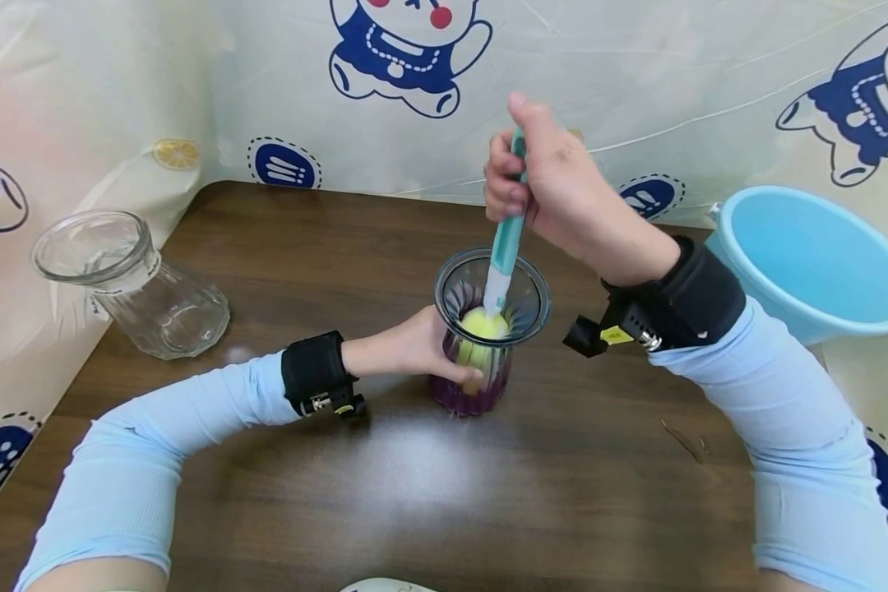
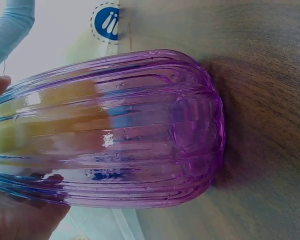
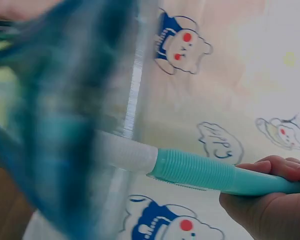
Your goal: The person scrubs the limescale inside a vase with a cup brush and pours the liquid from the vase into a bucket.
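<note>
A ribbed glass vase (image 1: 469, 399), purple at the base and bluish at its flared rim, stands upright on the table. My left hand (image 1: 422, 345) grips its side, thumb across the front; in the left wrist view the purple vase (image 2: 155, 130) fills the middle. My right hand (image 1: 555, 181) holds the teal handle of a bottle brush (image 1: 506, 242) above the rim. The brush's yellow sponge head (image 1: 481, 329) is down inside the vase. In the right wrist view, fingers wrap the end of the brush handle (image 3: 200, 167), while the rim is blurred.
A clear glass jar (image 1: 170, 308) with a wide mouth stands on the table (image 1: 326, 510) at left. A light blue basin (image 1: 821, 255) sits at the right edge. Patterned sheeting (image 1: 599, 74) hangs behind. A white rounded object (image 1: 386, 585) shows at the front edge.
</note>
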A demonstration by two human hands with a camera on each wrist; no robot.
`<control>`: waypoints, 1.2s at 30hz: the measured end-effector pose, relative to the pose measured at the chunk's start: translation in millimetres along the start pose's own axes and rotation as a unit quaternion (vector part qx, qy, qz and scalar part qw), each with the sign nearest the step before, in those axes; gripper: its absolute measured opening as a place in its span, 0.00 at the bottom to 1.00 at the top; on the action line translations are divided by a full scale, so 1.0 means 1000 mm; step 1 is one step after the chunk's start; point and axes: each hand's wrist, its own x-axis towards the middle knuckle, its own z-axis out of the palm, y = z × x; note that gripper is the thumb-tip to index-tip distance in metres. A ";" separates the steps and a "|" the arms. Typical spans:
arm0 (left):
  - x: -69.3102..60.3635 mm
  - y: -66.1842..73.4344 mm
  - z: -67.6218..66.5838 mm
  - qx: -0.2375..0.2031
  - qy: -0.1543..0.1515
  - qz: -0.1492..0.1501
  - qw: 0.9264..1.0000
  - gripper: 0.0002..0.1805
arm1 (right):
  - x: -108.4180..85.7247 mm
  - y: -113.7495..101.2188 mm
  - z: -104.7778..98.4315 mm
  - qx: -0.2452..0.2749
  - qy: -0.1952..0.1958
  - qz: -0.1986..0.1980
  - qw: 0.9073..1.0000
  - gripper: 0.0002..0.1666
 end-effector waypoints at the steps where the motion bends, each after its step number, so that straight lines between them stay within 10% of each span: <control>1: 0.000 0.000 0.000 0.000 0.000 -0.001 1.000 0.39 | 0.000 -0.003 -0.001 0.008 -0.001 -0.003 1.000 0.30; 18: -0.001 0.000 -0.002 0.007 0.000 -0.001 1.000 0.37 | 0.002 0.004 -0.004 0.078 0.021 0.020 0.997 0.28; 36: -0.001 0.004 -0.003 0.015 -0.006 -0.015 1.000 0.32 | -0.008 0.046 0.008 -0.025 0.000 0.042 0.999 0.21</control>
